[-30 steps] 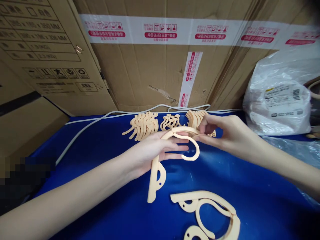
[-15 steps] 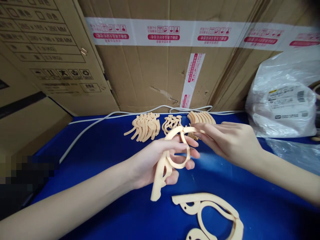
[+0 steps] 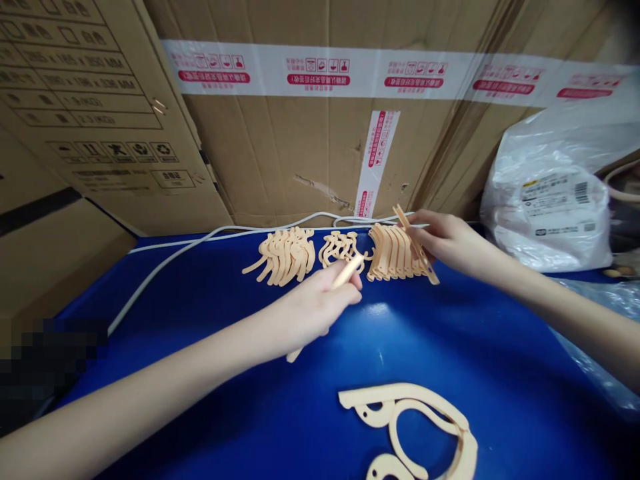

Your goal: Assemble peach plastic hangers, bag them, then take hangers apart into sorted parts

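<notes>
My left hand (image 3: 315, 305) is closed around a thin peach-coloured piece (image 3: 346, 271), whose ends stick out above and below the fist, close to the middle pile (image 3: 340, 247). My right hand (image 3: 443, 241) pinches a curved peach strip (image 3: 417, 248) and holds it against the right-hand pile of strips (image 3: 393, 253) at the back of the blue surface (image 3: 260, 400). A third pile (image 3: 285, 255) of hooked peach pieces lies to the left. A flat peach frame (image 3: 425, 427) with curved cut-outs lies near me.
Taped cardboard boxes (image 3: 310, 120) wall off the back and left. A white cable (image 3: 200, 240) runs along the back edge. A white plastic bag (image 3: 555, 193) sits at the right, with clear film (image 3: 595, 300) beside it.
The piece held between both hands has come apart. My right hand carried a strip back to the right pile. My left hand closed into a fist on the remaining part and moved toward the middle pile.
</notes>
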Tool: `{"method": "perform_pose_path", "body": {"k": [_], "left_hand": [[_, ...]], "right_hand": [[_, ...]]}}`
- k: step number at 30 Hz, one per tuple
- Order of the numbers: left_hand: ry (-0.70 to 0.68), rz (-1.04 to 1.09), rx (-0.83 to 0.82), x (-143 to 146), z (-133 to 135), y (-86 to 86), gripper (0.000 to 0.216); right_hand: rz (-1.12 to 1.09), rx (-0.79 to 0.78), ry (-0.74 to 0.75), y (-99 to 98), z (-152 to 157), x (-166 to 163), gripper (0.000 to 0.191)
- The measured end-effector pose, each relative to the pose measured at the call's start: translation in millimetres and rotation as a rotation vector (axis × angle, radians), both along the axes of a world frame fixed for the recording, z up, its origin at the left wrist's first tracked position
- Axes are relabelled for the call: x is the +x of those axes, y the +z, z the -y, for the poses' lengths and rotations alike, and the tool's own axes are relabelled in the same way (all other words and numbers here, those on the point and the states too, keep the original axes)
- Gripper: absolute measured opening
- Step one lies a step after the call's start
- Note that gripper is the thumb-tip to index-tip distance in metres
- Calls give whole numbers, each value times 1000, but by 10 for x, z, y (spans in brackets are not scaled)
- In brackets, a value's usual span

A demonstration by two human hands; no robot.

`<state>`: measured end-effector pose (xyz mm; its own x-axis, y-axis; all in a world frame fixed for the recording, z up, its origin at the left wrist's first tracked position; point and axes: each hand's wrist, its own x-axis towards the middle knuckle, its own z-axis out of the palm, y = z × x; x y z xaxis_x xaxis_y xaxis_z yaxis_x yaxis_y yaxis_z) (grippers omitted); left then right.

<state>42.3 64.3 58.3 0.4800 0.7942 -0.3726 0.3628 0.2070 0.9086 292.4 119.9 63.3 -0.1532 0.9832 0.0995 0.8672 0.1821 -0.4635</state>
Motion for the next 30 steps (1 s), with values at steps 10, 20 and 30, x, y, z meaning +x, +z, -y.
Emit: {"method": "perform_pose_path", "body": {"k": [10,20,30], "left_hand": [[51,16,-46,65,-236,-302,41],[30,52,45,-19,-215,-301,62],[157,72,176,22,-179,-64,40]], "right_hand": [[279,36,-128,-163,-378,-93,42],[305,13,-62,-167,-362,-162,43],[-2,20,47,-54,28,-339,41]]}}
